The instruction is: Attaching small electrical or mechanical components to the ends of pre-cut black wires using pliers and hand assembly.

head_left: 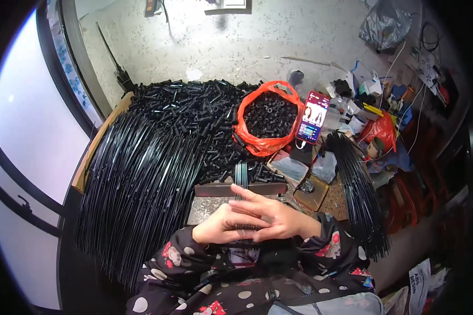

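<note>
In front of my body, my two hands overlap over a small bundle of thin dark rods point(240, 172). The rods' far ends stick out beyond my fingers, across a metal bar point(207, 190). My left hand point(220, 224) is curled around the near part of the bundle, which is mostly hidden. Across it reaches my right hand point(278, 216), its fingers stretched out and apart over the rods and the left fingers. Some fingers are slightly blurred. A large spread of long black rods point(142, 173) hangs over the table's edge at the left.
Black tubular pieces point(194, 105) are heaped at the back. A red plastic bag point(242, 131) holds small black parts, beside a propped phone point(312, 118). More black rods point(357, 194) lie right, near a small amber tray point(312, 198). Clutter and cables fill the far right.
</note>
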`<state>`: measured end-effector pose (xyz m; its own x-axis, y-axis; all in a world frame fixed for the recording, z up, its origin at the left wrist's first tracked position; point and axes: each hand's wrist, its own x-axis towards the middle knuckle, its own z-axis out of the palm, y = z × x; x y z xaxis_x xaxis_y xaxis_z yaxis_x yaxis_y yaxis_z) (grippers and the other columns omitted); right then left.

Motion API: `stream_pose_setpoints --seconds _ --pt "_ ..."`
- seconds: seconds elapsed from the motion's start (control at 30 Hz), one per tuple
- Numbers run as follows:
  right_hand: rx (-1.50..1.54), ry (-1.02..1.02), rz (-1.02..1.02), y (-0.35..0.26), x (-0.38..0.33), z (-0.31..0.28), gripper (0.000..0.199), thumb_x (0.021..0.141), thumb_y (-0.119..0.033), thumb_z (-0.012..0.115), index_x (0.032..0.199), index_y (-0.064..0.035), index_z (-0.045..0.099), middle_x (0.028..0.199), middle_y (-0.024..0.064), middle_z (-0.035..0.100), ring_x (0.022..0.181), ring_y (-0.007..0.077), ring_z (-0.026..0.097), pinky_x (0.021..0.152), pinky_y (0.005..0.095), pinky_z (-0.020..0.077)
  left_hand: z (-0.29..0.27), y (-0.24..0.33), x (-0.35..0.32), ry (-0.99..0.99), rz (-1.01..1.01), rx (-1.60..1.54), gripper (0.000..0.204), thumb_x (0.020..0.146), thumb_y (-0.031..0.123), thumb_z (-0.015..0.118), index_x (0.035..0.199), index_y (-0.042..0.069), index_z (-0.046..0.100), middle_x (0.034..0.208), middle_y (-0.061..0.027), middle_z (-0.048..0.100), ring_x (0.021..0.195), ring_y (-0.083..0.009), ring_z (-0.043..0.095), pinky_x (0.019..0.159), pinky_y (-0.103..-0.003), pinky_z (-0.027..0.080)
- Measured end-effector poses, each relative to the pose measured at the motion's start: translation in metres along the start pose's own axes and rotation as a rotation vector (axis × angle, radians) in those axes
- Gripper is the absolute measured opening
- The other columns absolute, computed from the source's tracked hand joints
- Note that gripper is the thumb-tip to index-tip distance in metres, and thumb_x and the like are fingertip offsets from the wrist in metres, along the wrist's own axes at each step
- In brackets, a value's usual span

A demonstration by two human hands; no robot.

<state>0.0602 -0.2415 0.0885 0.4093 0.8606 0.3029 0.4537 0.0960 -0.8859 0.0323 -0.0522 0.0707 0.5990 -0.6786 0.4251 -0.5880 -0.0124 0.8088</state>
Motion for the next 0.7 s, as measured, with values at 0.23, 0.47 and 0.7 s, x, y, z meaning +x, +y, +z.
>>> stream_pose_setpoints --seconds 0.23,0.47,0.7 --pt "-0.742 0.645 0.482 0.114 -0.024 -0.095 0.017 0.075 -0.019 0.062 0.080 -0.0035 0.068 0.099 0.0151 0.061 0.092 0.0277 0.057 0.074 0.0343 0.0467 0.000 -0.004 0.005 -0.096 -0.037 -0.122 0.027 0.072 0.002 0.067 0.099 0.000 0.064 0.092 -0.0136 0.066 0.092 -0.0267 0.062 0.083 -0.032 0.048" --pt "-1.169 0.610 0.213 0.155 -0.051 -0.097 0.006 0.067 -0.009 0.065 0.071 -0.0052 0.064 0.074 0.0079 0.053 0.074 0.0260 0.052 0.066 0.0361 0.0440 -0.006 0.005 0.003 0.056 0.000 -0.039 0.025 0.077 0.005 0.065 0.101 0.000 0.062 0.091 -0.0127 0.066 0.085 -0.0241 0.064 0.075 -0.029 0.050" --pt "-0.757 0.697 0.052 0.103 -0.030 -0.070 0.010 0.077 -0.002 0.057 0.085 -0.0024 0.063 0.080 0.0101 0.059 0.071 0.0229 0.057 0.064 0.0285 0.0446 -0.006 0.004 0.005 0.178 -0.049 0.007 0.020 0.079 0.006 0.064 0.098 0.000 0.062 0.085 -0.0115 0.066 0.079 -0.0191 0.065 0.070 -0.027 0.050"
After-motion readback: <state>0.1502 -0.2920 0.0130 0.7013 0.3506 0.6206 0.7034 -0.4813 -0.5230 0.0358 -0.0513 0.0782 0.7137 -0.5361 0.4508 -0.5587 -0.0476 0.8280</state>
